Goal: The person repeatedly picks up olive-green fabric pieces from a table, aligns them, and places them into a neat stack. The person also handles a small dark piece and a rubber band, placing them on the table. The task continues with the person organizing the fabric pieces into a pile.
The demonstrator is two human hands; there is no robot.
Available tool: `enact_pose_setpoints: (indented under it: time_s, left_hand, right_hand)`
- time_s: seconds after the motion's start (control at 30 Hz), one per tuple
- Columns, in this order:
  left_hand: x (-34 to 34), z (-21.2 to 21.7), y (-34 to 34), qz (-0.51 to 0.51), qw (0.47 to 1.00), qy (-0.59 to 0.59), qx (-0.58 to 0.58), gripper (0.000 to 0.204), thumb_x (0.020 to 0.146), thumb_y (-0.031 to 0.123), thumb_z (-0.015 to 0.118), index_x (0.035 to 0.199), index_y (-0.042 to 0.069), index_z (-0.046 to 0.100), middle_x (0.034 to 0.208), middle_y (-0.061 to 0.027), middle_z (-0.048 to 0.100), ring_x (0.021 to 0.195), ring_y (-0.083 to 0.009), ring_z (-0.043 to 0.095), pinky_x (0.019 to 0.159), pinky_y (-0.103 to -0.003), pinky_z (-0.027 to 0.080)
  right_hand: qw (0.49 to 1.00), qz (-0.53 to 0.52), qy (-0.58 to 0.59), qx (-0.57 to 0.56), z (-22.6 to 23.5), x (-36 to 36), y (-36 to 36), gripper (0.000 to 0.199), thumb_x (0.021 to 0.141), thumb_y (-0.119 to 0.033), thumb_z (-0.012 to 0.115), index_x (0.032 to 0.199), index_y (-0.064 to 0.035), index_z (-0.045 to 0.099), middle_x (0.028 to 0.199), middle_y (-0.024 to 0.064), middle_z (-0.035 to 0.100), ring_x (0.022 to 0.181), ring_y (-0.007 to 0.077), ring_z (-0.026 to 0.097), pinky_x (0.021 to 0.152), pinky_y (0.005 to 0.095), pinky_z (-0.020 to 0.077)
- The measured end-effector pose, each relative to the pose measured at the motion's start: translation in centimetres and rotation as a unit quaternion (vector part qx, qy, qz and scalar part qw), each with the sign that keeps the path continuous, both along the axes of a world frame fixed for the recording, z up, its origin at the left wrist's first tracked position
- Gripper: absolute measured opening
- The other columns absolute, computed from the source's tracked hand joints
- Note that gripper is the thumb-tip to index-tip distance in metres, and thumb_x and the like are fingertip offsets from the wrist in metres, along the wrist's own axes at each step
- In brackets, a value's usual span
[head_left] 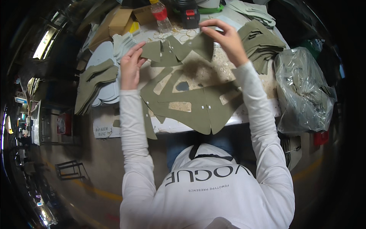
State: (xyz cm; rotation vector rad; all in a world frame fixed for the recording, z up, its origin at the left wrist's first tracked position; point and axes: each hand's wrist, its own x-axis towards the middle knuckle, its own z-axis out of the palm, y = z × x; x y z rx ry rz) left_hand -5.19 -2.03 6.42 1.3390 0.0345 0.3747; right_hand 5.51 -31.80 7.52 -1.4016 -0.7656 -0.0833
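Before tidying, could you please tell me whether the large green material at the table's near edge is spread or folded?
Spread: the large green material lies flat, tabletop showing through its cutouts.

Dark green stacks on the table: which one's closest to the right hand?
The right-side stack, close to the right hand and clear bag; the left-side stack lies farther away, partly over pale blue pieces.
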Motion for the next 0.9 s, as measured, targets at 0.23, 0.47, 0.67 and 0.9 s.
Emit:
enact_pose_setpoints:
  time_s: [0.23,0.47,0.67,0.9]
  left_hand:
    - [-7.2,3.6,-5.5,-0.094,0.984,0.138,0.061,0.042,0.095,0.003,0.057,0.136,-0.003,0.051,0.118,-0.0087,0.064,0.096,-0.0102,0.064,0.084,-0.022,0.055]
    - [-14.1,-1.9,-13.2,-0.09,0.991,0.097,-0.008,0.061,0.093,-0.001,0.058,0.146,-0.006,0.03,0.13,-0.0164,0.054,0.099,-0.0124,0.064,0.086,-0.027,0.056]
    - [-15.9,-6.2,-15.7,-0.056,0.986,0.157,-0.004,0.056,0.09,-0.007,0.061,0.141,-0.005,0.039,0.125,-0.0138,0.051,0.093,-0.0129,0.065,0.083,-0.025,0.056]
    - [-17.2,-6.4,-15.6,-0.041,0.979,0.197,0.023,0.045,0.088,-0.008,0.063,0.132,-0.006,0.053,0.112,-0.0097,0.051,0.086,-0.0123,0.066,0.078,-0.023,0.056]
  right_hand:
    - [0.958,0.047,0.273,-0.079,0.1,-6.8,-6.5,0.033,0.093,-0.011,0.064,0.125,-0.0009,0.062,0.111,0.0022,0.065,0.092,0.0047,0.061,0.082,0.0192,0.0487]
    - [0.963,-0.107,0.247,0.002,-4.0,-14.1,-8.3,0.038,0.091,-0.006,0.064,0.128,0.0,0.06,0.105,0.0041,0.067,0.08,0.0052,0.062,0.076,0.0222,0.0525]
    - [0.959,-0.11,0.194,-0.174,-7.7,-17.9,-8.5,0.044,0.088,0.003,0.064,0.131,-0.0013,0.057,0.095,0.0025,0.057,0.077,0.0051,0.061,0.071,0.0186,0.0493]
    - [0.932,-0.052,0.357,-0.012,-7.6,-20.3,-8.2,0.046,0.085,0.008,0.066,0.13,0.0068,0.056,0.099,0.0031,0.046,0.08,0.0079,0.064,0.072,0.0187,0.0505]
